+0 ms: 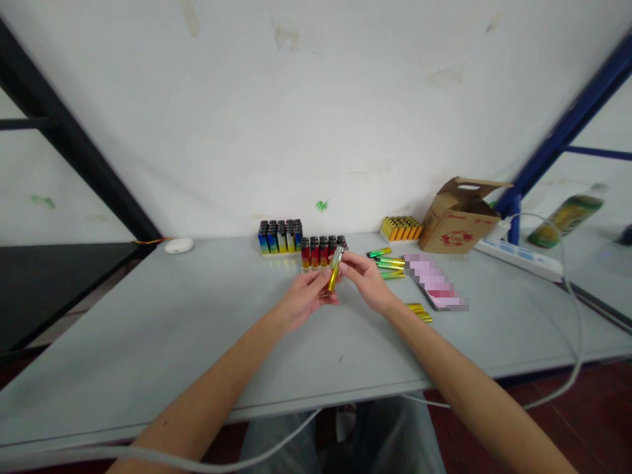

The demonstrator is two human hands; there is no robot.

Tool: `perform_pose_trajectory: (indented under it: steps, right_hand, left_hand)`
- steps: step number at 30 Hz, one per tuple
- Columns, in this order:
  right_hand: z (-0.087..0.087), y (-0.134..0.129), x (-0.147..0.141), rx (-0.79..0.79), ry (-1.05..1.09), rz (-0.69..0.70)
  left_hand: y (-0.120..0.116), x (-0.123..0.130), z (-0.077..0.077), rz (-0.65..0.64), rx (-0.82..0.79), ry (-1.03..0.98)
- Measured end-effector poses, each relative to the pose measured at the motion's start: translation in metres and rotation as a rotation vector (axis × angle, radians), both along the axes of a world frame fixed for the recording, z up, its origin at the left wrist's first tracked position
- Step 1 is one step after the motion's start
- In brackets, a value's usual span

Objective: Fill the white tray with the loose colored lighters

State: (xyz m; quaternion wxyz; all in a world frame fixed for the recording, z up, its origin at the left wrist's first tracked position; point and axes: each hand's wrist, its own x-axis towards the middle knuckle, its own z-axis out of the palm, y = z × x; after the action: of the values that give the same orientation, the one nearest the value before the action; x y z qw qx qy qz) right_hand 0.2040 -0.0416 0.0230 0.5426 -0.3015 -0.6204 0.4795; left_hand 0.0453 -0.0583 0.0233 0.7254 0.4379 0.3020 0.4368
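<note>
A slim lighter (334, 276) with a shiny gold body and silvery top is held tilted above the table, between both hands. My left hand (306, 296) grips its lower part, thumb and fingers closed around it. The fingers of my right hand (366, 280) are closed at its upper end. Just behind stands a block of red lighters (316, 253) with black tops, partly hidden by my hands. Blue and yellow lighters (280, 237) stand upright in a tray to its left. Several green and gold lighters (391, 263) lie right of my right hand, and gold ones (422, 315) lie nearer me.
Orange lighters (401, 229) stand by the wall, beside an open cardboard box (457, 224). A pixelated pink flat item (437, 282), a white power strip (521, 258) and a bottle (567, 216) are on the right. A white case (178, 245) sits far left. White cable (580, 322) loops nearby.
</note>
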Motion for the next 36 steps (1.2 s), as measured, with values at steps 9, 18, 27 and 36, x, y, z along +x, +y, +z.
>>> perform_pose_trajectory:
  steps: [9,18,27,36]
  right_hand:
    - [0.002,-0.001,-0.005,-0.123,0.077,-0.012]
    - [0.003,-0.002,-0.005,-0.161,0.119,0.015]
    - [0.008,0.002,0.005,-0.298,0.298,0.006]
    - [0.015,0.0,0.012,-0.456,0.352,0.102]
  left_hand:
    - [0.002,-0.001,-0.007,-0.067,0.017,0.15]
    - [0.0,-0.001,-0.006,-0.091,0.049,0.224]
    - [0.004,-0.004,-0.011,-0.076,0.028,0.339]
    - [0.009,-0.008,-0.008,0.023,-0.02,0.278]
